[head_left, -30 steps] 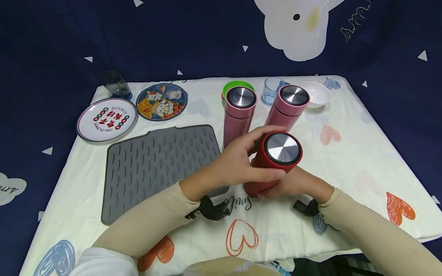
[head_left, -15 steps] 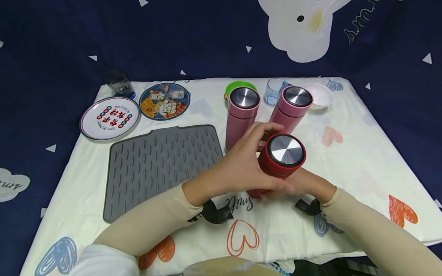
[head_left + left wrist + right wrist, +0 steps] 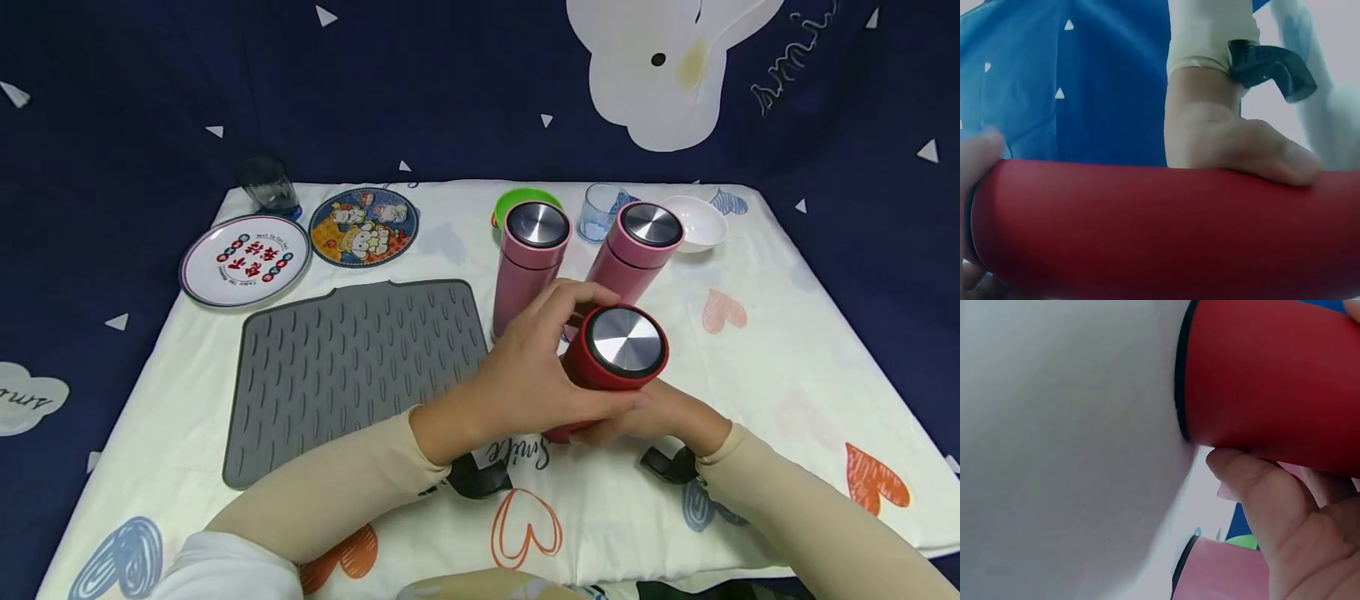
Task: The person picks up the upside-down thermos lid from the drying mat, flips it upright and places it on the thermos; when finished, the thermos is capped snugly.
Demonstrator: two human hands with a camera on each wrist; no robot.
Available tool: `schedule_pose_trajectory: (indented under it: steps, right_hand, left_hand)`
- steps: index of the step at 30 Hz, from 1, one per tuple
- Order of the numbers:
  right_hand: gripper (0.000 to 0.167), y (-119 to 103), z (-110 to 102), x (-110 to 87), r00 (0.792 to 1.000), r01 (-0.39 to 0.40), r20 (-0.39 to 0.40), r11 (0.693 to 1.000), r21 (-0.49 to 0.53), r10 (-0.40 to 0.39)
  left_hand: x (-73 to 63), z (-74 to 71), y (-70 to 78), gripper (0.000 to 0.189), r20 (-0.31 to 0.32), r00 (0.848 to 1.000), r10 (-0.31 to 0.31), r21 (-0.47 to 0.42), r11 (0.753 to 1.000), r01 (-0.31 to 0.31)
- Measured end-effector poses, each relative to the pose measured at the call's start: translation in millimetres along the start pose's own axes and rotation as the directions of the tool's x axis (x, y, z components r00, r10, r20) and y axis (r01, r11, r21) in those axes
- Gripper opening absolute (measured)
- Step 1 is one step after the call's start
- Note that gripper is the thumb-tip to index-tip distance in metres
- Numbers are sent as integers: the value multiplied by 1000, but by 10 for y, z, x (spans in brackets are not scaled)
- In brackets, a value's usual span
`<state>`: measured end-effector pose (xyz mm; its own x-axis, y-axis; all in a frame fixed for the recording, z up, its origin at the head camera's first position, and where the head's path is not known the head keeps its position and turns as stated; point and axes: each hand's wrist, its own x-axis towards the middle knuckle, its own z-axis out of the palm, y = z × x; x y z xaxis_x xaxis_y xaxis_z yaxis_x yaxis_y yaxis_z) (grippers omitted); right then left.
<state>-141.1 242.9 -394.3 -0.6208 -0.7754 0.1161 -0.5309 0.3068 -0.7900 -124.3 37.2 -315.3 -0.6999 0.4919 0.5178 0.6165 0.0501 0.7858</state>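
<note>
A red vacuum flask (image 3: 577,367) with a silver-topped lid (image 3: 627,341) stands slightly tilted between both hands. My left hand (image 3: 528,367) grips it around its upper part, thumb on the near side and fingers on the far side. Lower on the body, my right hand (image 3: 648,412) holds the flask, partly hidden behind it in the head view. The left wrist view shows the right thumb (image 3: 1272,156) lying along the red body. In the right wrist view, the flask's dark-rimmed base (image 3: 1184,375) is close to the white cloth. Two pink flasks (image 3: 525,279) (image 3: 630,254) stand just behind.
A grey ridged mat (image 3: 352,375) lies left of the hands. Behind it are a white plate (image 3: 202,267), a cartoon plate (image 3: 363,227) and a dark glass (image 3: 270,190). A green bowl (image 3: 521,197), a clear blue glass (image 3: 597,217) and a white bowl (image 3: 697,223) stand at the back.
My left hand has turned slightly around the flask's upper part, its thumb moving right along the near side. The right hand keeps its hold. The head view has shifted a little.
</note>
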Motion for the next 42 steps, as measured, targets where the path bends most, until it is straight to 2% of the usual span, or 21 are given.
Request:
schedule_pose_trajectory:
  steps: [2,6,8,9,12,14,15,17,19,22,24,27,29,30,33,35,37,39,40,42]
  right_hand:
    - [45,4,12,-5,999,-32,-15,999,38,32]
    - [54,8,16,8,998,-61,-24,994,96,64]
    - [52,5,12,17,999,-46,-25,995,89,49]
    - [49,0,9,14,999,-34,-23,997,68,36]
    - [44,-14,9,-6,999,-42,-28,998,40,43]
    - [44,-15,1,-16,998,-61,-27,998,17,61]
    - [46,-10,3,-20,997,-77,-27,997,24,78]
    - [49,5,12,-28,994,-103,-29,993,56,104]
    - [51,28,30,-39,994,-103,-37,992,66,106]
    - [50,54,48,-58,994,-97,-47,993,73,101]
    - [50,59,48,-61,994,-92,-49,994,50,94]
    - [43,42,32,-16,996,-82,-20,996,-25,81]
    - [37,24,31,8,997,-80,1,994,-80,80]
    - [36,18,28,16,998,-69,7,993,-97,70]
    - [39,23,19,23,998,-66,5,996,-56,67]
    - [46,34,13,10,998,-62,-12,998,7,62]
    - [51,49,14,-5,997,-67,-25,997,46,68]
    - [53,63,18,-18,997,-71,-35,996,60,73]
    - [53,64,19,-24,997,-67,-38,996,56,69]
    - [51,62,26,-28,998,-55,-42,998,22,56]
  left_hand:
    - [4,-6,14,78,-17,1000,-7,-7,1000,7]
    - [9,-78,2,74,65,996,-64,-133,988,72]
    - [4,-98,25,77,100,991,-87,-128,987,99]
    - [2,-88,45,80,99,990,-102,-98,989,112]
    - [3,-15,93,82,34,995,-95,20,995,95]
    - [12,32,81,82,-22,996,-89,40,995,90]
    - [19,47,55,80,-38,996,-82,25,996,83]
    - [40,42,-12,73,-20,997,-79,-63,995,78]
    - [65,13,-84,72,57,992,-115,-188,974,124]
    - [78,2,-149,72,154,977,-147,-301,935,189]
    - [66,29,-140,74,129,984,-122,-261,953,152]
    - [14,84,-58,76,13,999,-52,-82,995,53]
    - [-2,104,-4,78,-54,998,-17,27,999,19]
    - [-4,101,12,77,-58,998,-19,25,999,20]
    - [23,41,5,73,-4,998,-70,-88,994,69]
    - [59,-16,-31,73,82,992,-101,-179,977,114]
    - [89,-59,-61,74,160,980,-117,-229,961,152]
    - [102,-76,-58,74,201,972,-118,-216,963,161]
    - [101,-74,-41,75,199,973,-120,-173,973,156]
    - [84,-58,15,77,152,980,-126,-45,990,134]
